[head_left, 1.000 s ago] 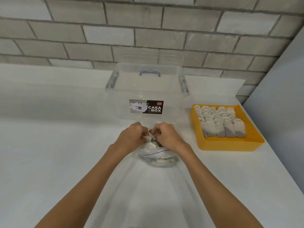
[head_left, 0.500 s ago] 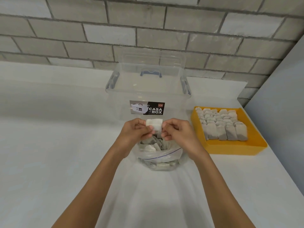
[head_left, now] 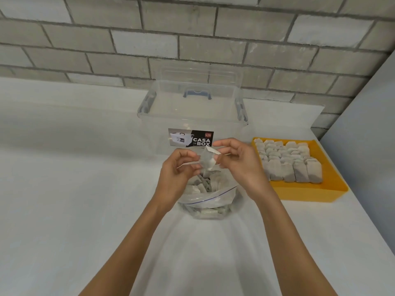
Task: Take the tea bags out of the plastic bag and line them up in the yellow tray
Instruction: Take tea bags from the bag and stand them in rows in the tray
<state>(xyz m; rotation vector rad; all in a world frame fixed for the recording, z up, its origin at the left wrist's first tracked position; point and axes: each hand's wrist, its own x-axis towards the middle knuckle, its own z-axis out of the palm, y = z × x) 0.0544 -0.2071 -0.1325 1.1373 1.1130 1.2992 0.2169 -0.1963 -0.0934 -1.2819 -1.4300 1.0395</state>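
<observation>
A clear plastic bag (head_left: 210, 199) with several tea bags inside sits on the white table in front of me. Just above its mouth, my left hand (head_left: 178, 174) and my right hand (head_left: 237, 163) pinch one white tea bag (head_left: 207, 160) between them, left fingers on its left edge, right fingers on its right edge. A thin paper strip sticks out leftward from the tea bag past my left fingers. The yellow tray (head_left: 307, 193) lies to the right, with several tea bags (head_left: 286, 165) lined up in rows in its far part; its near strip is bare.
A clear lidded storage box (head_left: 192, 116) with a "CASA BOX" label stands right behind my hands. A brick wall runs along the back. A grey panel (head_left: 367, 135) closes off the right side beyond the tray. White table surface stretches to the left.
My hands rose out of the plastic bag's mouth with one tea bag and moved slightly apart; the tea bag now shows tilted between them, with a strip trailing left.
</observation>
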